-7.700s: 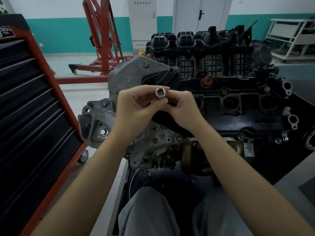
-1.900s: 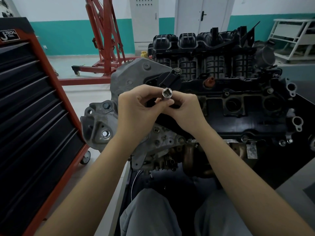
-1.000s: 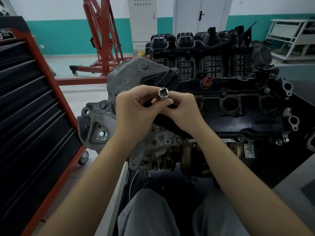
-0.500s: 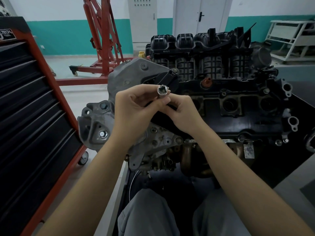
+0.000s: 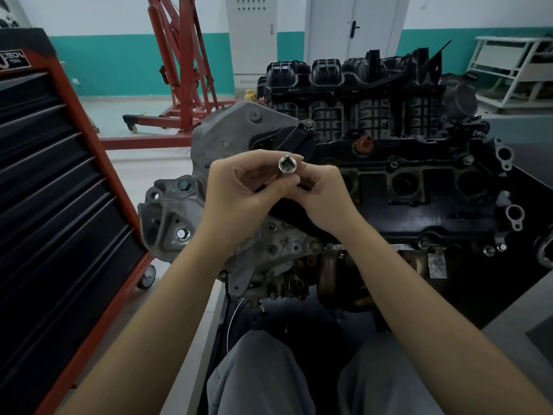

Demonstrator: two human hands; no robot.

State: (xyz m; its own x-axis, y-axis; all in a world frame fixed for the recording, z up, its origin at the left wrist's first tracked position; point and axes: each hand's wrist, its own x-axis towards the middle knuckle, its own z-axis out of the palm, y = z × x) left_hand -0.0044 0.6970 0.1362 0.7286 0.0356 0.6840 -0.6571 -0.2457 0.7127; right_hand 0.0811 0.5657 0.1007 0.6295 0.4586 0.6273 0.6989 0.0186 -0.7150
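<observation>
Head view, single frame. Chrome socket (image 5: 288,166) held up between both hands, seen against the timing end of the engine (image 5: 419,187). Its square drive opening faces the camera; the far end is hidden behind the fingers. Grip, left hand (image 5: 236,202): fingers curled, thumb and forefinger pinching the socket from its left and lower side. Grip, right hand (image 5: 324,199): fingers curled likewise, fingertips pressed to the socket's right side, so both hands grasp the one part. A dark piece shows in the gap under the socket between the two hands (cannot tell what it is, nor whether it joins the socket). Both forearms bare, rising from the bottom edge. The engine sits straight ahead: black valve cover (image 5: 434,211) with open round wells toward the right, black ribbed intake manifold (image 5: 359,88) along the back, an orange cap (image 5: 363,142) just in front of that, grey cast bracket (image 5: 176,217) at the left end, behind and below the left hand. Red and black tool chest (image 5: 65,205) to the left, drawers closed, on castors, near the bracket but apart from it. Red engine hoist (image 5: 182,70) on the floor behind, well apart from the engine. White door (image 5: 353,31) and white rack (image 5: 514,70) by the far wall. Grey trouser knees (image 5: 263,375) at the bottom of the frame, under the forearms
</observation>
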